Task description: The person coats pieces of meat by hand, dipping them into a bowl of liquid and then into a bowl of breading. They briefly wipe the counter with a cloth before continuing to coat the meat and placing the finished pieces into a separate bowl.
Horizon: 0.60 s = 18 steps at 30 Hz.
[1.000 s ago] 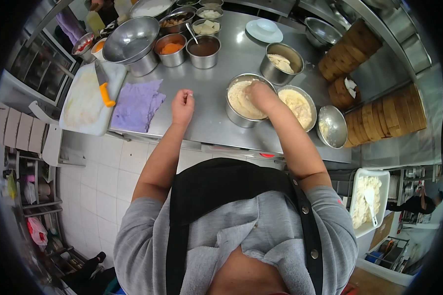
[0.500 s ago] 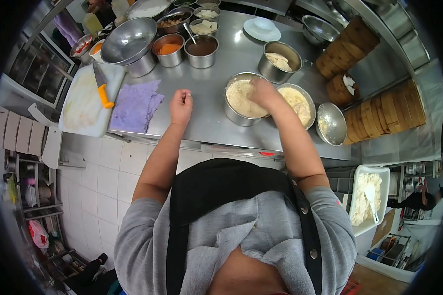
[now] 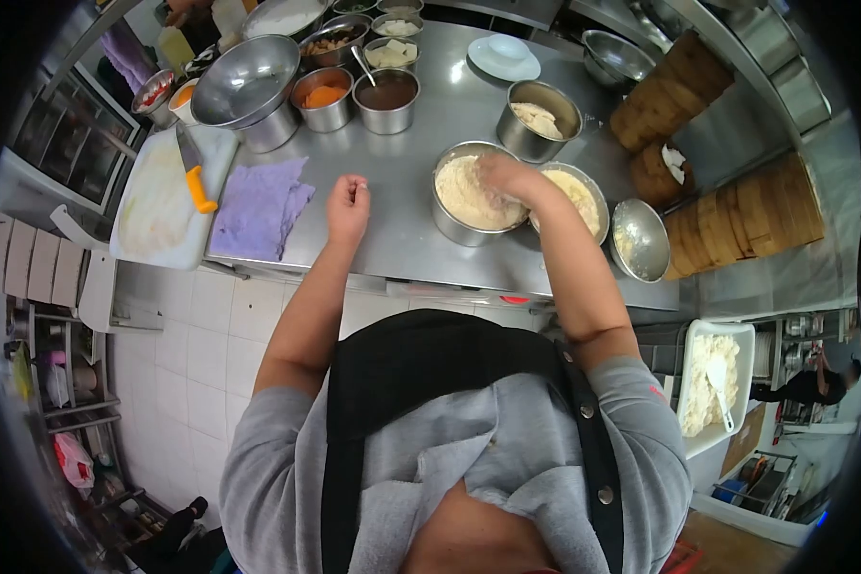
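My right hand (image 3: 504,182) is down in a steel pot (image 3: 461,236) of pale, fine crumbs (image 3: 464,182); its fingers are smeared by motion. Just right of that pot, partly behind my right wrist, stands a steel bowl with a pale yellow mixture (image 3: 584,203). Over the front of the steel table, my left hand (image 3: 349,203) is curled into a fist, and whatever it may hold is hidden. To its left lies a purple cloth (image 3: 258,209).
A knife with an orange handle (image 3: 197,187) lies on a white cutting board (image 3: 148,234). Several steel containers (image 3: 386,117) line the back left. Bamboo steamers (image 3: 756,218) stand at the right, near a tilted steel bowl (image 3: 639,244). A white tub (image 3: 742,383) holds a scoop.
My right hand has shifted slightly within the pot, and the crumbs look stirred and paler. My left hand stays in a fist. The whole view has moved slightly.
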Each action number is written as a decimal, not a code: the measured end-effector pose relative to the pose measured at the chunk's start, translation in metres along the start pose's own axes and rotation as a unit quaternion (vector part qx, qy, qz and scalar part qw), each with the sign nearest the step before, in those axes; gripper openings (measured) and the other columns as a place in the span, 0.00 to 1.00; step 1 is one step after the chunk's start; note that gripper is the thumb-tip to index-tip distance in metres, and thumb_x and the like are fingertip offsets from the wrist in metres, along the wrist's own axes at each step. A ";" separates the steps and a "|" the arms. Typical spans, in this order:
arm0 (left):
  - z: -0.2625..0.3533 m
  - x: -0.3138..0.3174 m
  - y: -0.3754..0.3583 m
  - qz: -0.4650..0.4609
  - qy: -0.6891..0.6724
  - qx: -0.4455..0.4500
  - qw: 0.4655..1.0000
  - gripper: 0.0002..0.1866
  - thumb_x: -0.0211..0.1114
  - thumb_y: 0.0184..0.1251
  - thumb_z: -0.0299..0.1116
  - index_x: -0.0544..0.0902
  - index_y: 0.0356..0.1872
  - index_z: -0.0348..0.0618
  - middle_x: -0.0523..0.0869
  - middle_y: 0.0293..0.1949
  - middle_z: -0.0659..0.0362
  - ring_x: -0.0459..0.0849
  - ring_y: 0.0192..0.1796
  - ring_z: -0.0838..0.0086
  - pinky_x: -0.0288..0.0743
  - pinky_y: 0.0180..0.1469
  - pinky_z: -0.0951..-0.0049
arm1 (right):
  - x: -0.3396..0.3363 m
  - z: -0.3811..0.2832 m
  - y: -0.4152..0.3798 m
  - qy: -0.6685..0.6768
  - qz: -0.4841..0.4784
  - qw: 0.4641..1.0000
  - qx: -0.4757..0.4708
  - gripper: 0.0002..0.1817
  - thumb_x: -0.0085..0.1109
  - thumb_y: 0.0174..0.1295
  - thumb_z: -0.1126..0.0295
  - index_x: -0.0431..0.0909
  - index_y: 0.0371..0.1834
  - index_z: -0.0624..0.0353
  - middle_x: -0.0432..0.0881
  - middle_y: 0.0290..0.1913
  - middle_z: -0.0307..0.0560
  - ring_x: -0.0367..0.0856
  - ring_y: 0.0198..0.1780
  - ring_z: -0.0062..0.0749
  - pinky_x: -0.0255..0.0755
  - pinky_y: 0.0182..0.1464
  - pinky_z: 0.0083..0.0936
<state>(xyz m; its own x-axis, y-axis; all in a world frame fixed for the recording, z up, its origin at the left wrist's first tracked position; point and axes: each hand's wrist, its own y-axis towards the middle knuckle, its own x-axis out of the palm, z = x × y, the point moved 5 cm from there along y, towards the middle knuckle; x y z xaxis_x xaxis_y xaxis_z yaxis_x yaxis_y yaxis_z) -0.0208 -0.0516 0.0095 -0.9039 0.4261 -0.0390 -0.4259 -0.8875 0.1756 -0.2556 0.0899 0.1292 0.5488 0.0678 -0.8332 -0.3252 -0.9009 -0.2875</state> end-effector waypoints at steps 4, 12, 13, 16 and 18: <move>0.002 -0.002 -0.003 0.004 0.035 0.010 0.999 0.05 0.55 0.69 0.28 0.74 0.43 0.41 0.75 0.28 0.66 0.71 0.24 0.85 0.68 0.23 0.83 | -0.009 -0.016 -0.017 0.257 -0.049 0.965 0.014 0.20 0.47 0.64 0.67 0.69 0.57 0.64 0.81 0.46 0.55 0.82 0.42 0.40 0.75 0.46 0.35; 0.008 -0.001 -0.004 0.006 0.024 0.007 1.000 0.05 0.55 0.69 0.28 0.74 0.42 0.41 0.75 0.28 0.66 0.71 0.24 0.85 0.68 0.23 0.83 | 0.006 -0.015 -0.016 0.113 -0.102 0.988 0.040 0.21 0.42 0.64 0.68 0.68 0.57 0.67 0.79 0.51 0.59 0.81 0.49 0.43 0.73 0.53 0.34; 0.008 0.000 -0.004 0.004 0.023 0.007 1.000 0.05 0.55 0.69 0.28 0.74 0.42 0.41 0.75 0.28 0.66 0.71 0.24 0.85 0.68 0.23 0.83 | 0.007 -0.016 -0.020 0.168 -0.112 0.978 0.058 0.21 0.41 0.64 0.68 0.68 0.58 0.67 0.79 0.52 0.60 0.80 0.51 0.44 0.71 0.55 0.34; -0.004 -0.004 -0.003 -0.001 0.050 0.029 0.998 0.05 0.55 0.69 0.28 0.74 0.42 0.41 0.75 0.28 0.66 0.71 0.24 0.86 0.68 0.23 0.83 | 0.036 -0.001 0.000 -0.081 -0.037 0.996 -0.025 0.23 0.43 0.61 0.71 0.67 0.60 0.66 0.80 0.50 0.60 0.80 0.50 0.47 0.71 0.54 0.36; -0.010 -0.004 -0.001 0.011 0.046 0.029 0.998 0.04 0.55 0.68 0.27 0.75 0.41 0.40 0.76 0.27 0.66 0.71 0.25 0.86 0.68 0.25 0.82 | 0.023 -0.011 0.001 -0.038 -0.043 0.998 -0.015 0.23 0.45 0.58 0.71 0.68 0.59 0.65 0.80 0.49 0.62 0.80 0.49 0.49 0.72 0.52 0.36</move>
<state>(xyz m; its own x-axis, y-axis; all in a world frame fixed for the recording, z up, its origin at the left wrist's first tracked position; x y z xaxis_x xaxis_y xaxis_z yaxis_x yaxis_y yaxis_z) -0.0174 -0.0542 0.0002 -0.9137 0.3868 -0.1248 -0.4059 -0.8836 0.2334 -0.2349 0.0863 0.1151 0.5132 0.1762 -0.8400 -0.2556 -0.9029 -0.3456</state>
